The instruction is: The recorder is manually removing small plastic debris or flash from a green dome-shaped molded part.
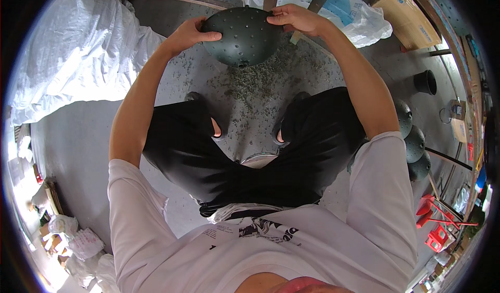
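Between my two hands is a dark green, rounded plastic shell point(242, 37) studded with small bumps, with a short nub on its near edge. My left hand point(194, 35) grips its left side, the thumb lying over the top surface. On the upper right edge my right hand point(291, 20) closes with its thumb on top; the fingers beneath are partly hidden. The shell is held out in front of me, above a floor strewn with small dark green bits point(250, 92). What lies under the shell is hidden.
A large white sack point(78, 48) lies at the left. Clear plastic bags point(359, 22) and a cardboard box point(406, 16) are at the far right. Similar green shells point(415, 144) stack by my right side, near a black bucket point(425, 82) and red stools point(437, 237).
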Demonstrator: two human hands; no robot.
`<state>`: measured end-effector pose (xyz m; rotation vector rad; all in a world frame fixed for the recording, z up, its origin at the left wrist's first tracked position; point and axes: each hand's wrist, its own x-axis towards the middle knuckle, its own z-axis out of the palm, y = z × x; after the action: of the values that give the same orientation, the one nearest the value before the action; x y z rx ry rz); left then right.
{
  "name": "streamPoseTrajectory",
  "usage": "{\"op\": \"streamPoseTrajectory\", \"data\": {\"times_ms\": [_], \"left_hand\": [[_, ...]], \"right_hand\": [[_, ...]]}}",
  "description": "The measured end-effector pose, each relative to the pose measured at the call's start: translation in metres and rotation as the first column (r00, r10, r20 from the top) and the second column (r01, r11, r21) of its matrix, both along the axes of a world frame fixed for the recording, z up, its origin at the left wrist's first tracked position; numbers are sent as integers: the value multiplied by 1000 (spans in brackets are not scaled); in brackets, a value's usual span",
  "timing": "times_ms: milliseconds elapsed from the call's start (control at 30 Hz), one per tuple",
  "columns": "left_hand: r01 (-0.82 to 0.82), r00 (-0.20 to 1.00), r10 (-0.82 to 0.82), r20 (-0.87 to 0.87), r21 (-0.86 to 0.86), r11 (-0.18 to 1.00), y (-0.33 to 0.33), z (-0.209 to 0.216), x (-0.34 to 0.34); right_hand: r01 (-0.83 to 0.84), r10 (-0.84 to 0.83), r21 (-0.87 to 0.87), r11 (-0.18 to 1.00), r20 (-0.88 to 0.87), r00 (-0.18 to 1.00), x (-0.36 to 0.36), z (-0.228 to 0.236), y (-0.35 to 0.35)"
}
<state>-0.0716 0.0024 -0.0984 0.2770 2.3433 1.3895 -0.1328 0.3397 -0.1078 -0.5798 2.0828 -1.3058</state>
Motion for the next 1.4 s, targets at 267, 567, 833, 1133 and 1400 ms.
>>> {"op": "streamPoseTrajectory", "data": {"times_ms": [267, 567, 833, 1133, 1400], "left_hand": [[-8, 1000, 8, -8, -9, 1000, 6, -7, -5], [-161, 987, 161, -15, -27, 987, 13, -7, -14], [-149, 989, 149, 21, 34, 988, 20, 0, -17], [-156, 987, 155, -41, -24, 987, 12, -6, -22], [-154, 984, 155, -89, 22, 988, 20, -5, -25]], "right_hand": [[-98, 95, 124, 987, 31, 995, -7, -9, -5], [63, -68, 58, 996, 87, 994, -6, 2, -8], [76, -78, 60, 995, 38, 996, -7, 5, -3], [85, -87, 49, 995, 38, 995, -14, 1, -6], [127, -128, 23, 992, 63, 990, -16, 0, 1]]}}
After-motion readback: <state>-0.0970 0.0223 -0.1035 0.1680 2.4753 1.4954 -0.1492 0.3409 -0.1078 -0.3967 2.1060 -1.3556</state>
